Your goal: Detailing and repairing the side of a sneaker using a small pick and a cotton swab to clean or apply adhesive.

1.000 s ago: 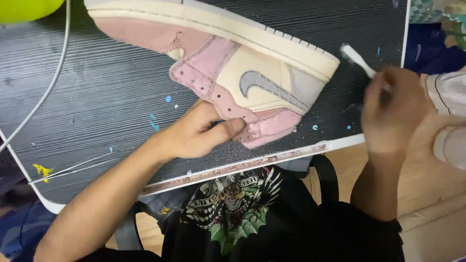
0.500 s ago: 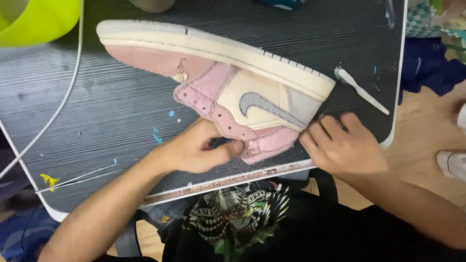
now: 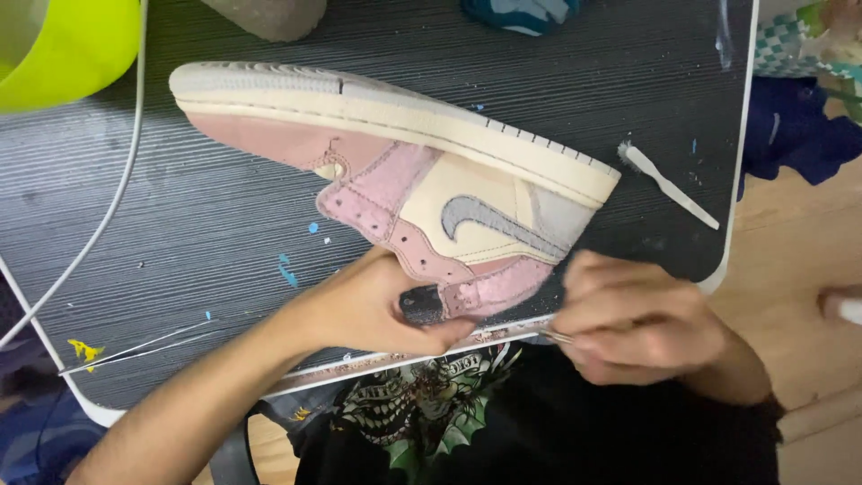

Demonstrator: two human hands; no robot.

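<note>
A pink, cream and grey sneaker [image 3: 431, 189] lies on its side on a dark ribbed table [image 3: 180, 233], sole away from me. My left hand [image 3: 364, 305] pinches the shoe's collar at the near edge, thumb and fingers on the pink fabric. My right hand [image 3: 628, 323] is curled by the heel part, holding a thin metal tool whose tip [image 3: 557, 336] shows at the fingers. A small white brush [image 3: 666, 184] lies on the table to the right of the shoe.
A yellow-green bowl [image 3: 63, 45] sits at the far left, with a white cable [image 3: 117, 189] running down beside it. Grey and teal objects [image 3: 521, 11] lie at the far edge. Paint specks dot the table. Wooden floor [image 3: 799, 251] lies to the right.
My right hand put the white brush down on the table, came to the shoe's heel and now holds a thin metal tool. My left hand shifted onto the collar.
</note>
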